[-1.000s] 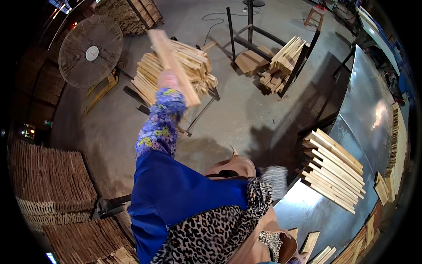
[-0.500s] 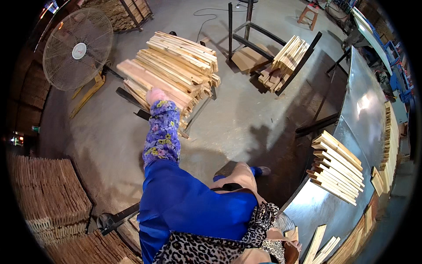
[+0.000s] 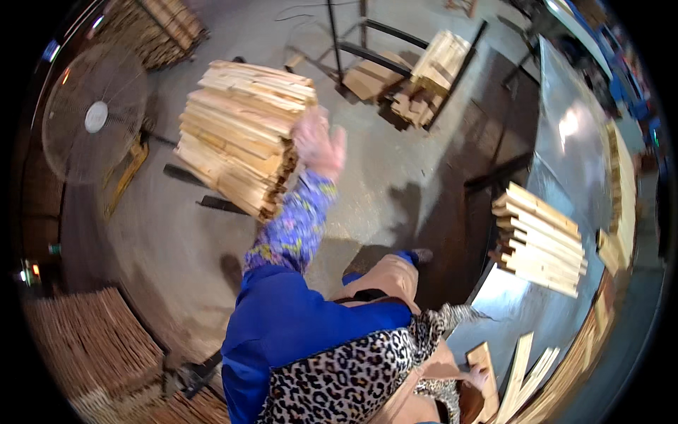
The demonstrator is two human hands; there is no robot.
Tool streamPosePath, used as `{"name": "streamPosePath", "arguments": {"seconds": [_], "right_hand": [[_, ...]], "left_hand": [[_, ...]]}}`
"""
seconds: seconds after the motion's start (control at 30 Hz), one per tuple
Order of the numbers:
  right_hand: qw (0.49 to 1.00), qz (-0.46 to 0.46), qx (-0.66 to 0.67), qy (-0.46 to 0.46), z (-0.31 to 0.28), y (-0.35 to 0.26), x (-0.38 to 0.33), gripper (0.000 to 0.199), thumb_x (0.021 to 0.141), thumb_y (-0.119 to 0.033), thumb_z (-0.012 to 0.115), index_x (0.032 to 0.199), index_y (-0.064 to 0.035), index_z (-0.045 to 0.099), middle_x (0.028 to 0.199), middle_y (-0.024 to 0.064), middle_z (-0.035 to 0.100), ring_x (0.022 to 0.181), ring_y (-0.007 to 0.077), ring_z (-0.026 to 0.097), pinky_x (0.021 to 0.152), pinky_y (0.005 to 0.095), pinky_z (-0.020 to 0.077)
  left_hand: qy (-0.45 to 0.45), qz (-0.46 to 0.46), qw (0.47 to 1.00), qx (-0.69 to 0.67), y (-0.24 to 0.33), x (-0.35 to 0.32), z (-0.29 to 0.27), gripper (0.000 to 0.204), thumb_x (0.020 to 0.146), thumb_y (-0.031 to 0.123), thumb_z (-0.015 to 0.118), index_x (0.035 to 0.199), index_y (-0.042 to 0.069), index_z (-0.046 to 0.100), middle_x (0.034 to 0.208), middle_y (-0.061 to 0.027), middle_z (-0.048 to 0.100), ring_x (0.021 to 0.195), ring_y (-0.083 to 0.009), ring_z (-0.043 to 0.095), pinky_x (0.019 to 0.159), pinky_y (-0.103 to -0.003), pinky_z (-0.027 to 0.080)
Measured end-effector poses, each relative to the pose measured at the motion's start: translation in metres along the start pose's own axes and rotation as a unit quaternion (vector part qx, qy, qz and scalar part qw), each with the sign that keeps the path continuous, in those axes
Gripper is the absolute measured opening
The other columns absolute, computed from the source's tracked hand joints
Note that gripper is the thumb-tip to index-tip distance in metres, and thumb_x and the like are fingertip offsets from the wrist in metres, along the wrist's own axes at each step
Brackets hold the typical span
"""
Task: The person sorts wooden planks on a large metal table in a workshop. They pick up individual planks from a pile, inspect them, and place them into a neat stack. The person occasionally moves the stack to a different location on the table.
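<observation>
Sleeve (image 3: 275, 318) royal blue; cuff (image 3: 295, 220) purple floral, yellow flecks; cloth (image 3: 332, 374) leopard-spotted; stacked slats (image 3: 233, 131) pale yellow

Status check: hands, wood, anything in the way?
Left hand open beside wood stack, contact unclear. Right hand at board, grip unclear. Nothing visibly blocking left hand.

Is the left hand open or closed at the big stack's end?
Open: the left hand, though blurred, shows extended, spread fingers beside the wood stack, with no board visible in its grip.

Left grip (image 3: 320, 145) hangs spread beside stacked slats (image 3: 236, 131) while right grip (image 3: 479, 378) touches a board (image 3: 480, 355).
</observation>
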State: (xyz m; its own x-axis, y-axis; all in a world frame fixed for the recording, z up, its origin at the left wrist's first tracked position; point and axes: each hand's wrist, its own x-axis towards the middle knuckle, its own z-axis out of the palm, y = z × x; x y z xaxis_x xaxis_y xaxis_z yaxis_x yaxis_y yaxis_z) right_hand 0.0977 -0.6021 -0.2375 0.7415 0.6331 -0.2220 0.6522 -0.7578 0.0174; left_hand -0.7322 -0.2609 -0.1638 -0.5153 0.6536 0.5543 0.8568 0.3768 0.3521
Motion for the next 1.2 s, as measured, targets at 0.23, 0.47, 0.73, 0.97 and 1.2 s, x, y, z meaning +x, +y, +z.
{"name": "streamPosePath", "arguments": {"seconds": [0.23, 0.47, 0.73, 0.97, 1.2], "right_hand": [[0.946, 0.32, 0.043, 0.004, -0.071, -0.113, -0.014, 0.085, 0.095, -0.063, 0.071, 0.155, -0.0049, 0.056, 0.15, 0.027, 0.06, 0.137, 0.0467, 0.06, 0.116, 0.055, 0.0497], [0.814, 0.557, 0.16, -0.035, -0.125, -0.136, -0.009, 0.108, 0.086, -0.073, 0.073, 0.165, -0.0048, 0.046, 0.164, 0.0282, 0.052, 0.151, 0.0452, 0.052, 0.123, 0.0531, 0.0469], [0.648, 0.604, 0.428, 0.179, -0.105, -0.111, 0.121, 0.084, 0.091, -0.046, 0.081, 0.153, 0.0046, 0.055, 0.146, 0.0307, 0.067, 0.135, 0.0388, 0.067, 0.115, 0.0441, 0.0499], [0.682, 0.315, 0.596, 0.284, -0.056, -0.188, 0.13, 0.053, 0.101, -0.028, 0.075, 0.142, 0.0036, 0.062, 0.124, 0.0199, 0.078, 0.113, 0.0354, 0.076, 0.098, 0.0456, 0.0597], [0.923, -0.003, 0.359, -0.136, -0.092, -0.209, 0.009, 0.07, 0.104, -0.039, 0.067, 0.165, -0.0085, 0.05, 0.158, 0.022, 0.059, 0.147, 0.0391, 0.056, 0.123, 0.0466, 0.0469]], "left_hand": [[-0.343, 0.048, 0.758, -0.552, 0.215, -0.175, 0.021, 0.058, 0.097, 0.014, 0.079, 0.149, -0.004, 0.06, 0.154, -0.0265, 0.058, 0.138, -0.0419, 0.062, 0.118, -0.05, 0.05], [-0.393, 0.427, 0.613, -0.536, 0.349, -0.154, 0.098, 0.052, 0.093, 0.009, 0.078, 0.143, 0.0, 0.063, 0.139, -0.0261, 0.068, 0.123, -0.0459, 0.067, 0.106, -0.055, 0.056], [-0.486, 0.566, 0.442, -0.498, 0.513, -0.182, 0.072, 0.046, 0.087, 0.018, 0.081, 0.128, -0.001, 0.072, 0.129, -0.0244, 0.072, 0.121, -0.0462, 0.067, 0.117, -0.064, 0.049], [-0.432, 0.683, 0.532, -0.254, 0.571, -0.208, 0.05, 0.087, 0.088, 0.046, 0.084, 0.157, 0.002, 0.055, 0.157, -0.0267, 0.054, 0.152, -0.0444, 0.045, 0.135, -0.062, 0.021], [-0.423, 0.728, 0.534, -0.077, 0.558, -0.221, 0.043, 0.099, 0.085, 0.051, 0.084, 0.163, 0.001, 0.049, 0.163, -0.0264, 0.044, 0.156, -0.0492, 0.036, 0.133, -0.068, 0.018]]}}
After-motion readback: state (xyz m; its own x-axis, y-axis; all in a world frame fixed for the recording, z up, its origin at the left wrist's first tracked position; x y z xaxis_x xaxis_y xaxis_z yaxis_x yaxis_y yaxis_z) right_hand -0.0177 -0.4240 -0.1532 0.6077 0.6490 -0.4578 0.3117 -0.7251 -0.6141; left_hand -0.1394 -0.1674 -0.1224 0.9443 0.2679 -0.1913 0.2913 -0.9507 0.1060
